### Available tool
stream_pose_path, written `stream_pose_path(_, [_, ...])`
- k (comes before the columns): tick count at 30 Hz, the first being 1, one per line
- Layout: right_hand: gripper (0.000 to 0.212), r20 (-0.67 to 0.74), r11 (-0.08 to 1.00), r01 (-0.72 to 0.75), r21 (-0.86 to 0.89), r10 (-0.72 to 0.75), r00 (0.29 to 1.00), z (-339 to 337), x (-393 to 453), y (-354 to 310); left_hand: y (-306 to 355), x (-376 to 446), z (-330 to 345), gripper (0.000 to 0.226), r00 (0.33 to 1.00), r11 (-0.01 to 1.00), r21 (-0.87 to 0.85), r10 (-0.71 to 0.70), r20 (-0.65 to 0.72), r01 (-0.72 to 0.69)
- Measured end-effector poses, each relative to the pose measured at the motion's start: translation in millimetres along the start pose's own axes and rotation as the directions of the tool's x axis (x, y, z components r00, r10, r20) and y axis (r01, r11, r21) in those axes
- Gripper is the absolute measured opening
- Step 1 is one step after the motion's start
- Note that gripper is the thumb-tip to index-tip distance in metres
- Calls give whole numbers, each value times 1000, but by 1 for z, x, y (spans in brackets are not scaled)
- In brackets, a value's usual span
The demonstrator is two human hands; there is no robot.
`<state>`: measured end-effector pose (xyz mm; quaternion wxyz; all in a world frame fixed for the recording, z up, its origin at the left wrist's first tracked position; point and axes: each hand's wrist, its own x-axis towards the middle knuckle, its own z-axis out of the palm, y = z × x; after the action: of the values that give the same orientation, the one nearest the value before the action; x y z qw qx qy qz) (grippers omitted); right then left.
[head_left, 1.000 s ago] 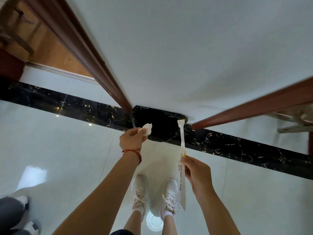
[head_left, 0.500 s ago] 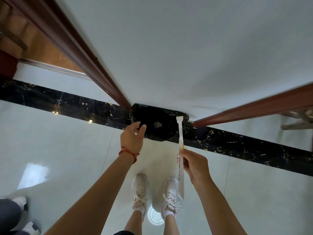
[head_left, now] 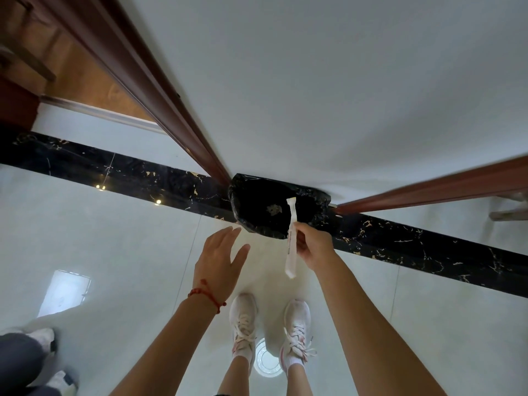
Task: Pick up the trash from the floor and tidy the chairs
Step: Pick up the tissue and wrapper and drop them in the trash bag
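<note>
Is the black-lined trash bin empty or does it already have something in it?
Not empty. A crumpled pale wad lies inside the black-lined bin. The long white wrapper is not in yet; the right hand pinches it over the rim.

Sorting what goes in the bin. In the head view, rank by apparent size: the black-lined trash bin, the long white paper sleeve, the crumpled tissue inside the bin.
1. Black-lined trash bin, largest.
2. Long white paper sleeve, held by the right hand.
3. Crumpled tissue, smallest, though it lies farther from the camera.
</note>
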<state>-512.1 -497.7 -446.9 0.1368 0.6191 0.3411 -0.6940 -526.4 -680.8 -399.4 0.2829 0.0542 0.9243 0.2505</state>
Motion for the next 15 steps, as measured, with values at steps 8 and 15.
stream_pose_path(8, [8, -6, 998, 66, -1, -66, 998, -7, -4, -4, 1, 0, -5, 44, 1000, 1000, -15, 0, -8, 0])
stream_pose_path(15, [18, 48, 734, 448, -511, -496, 867, -18, -37, 8, 12, -12, -18, 51, 999, 997, 62, 52, 15, -53])
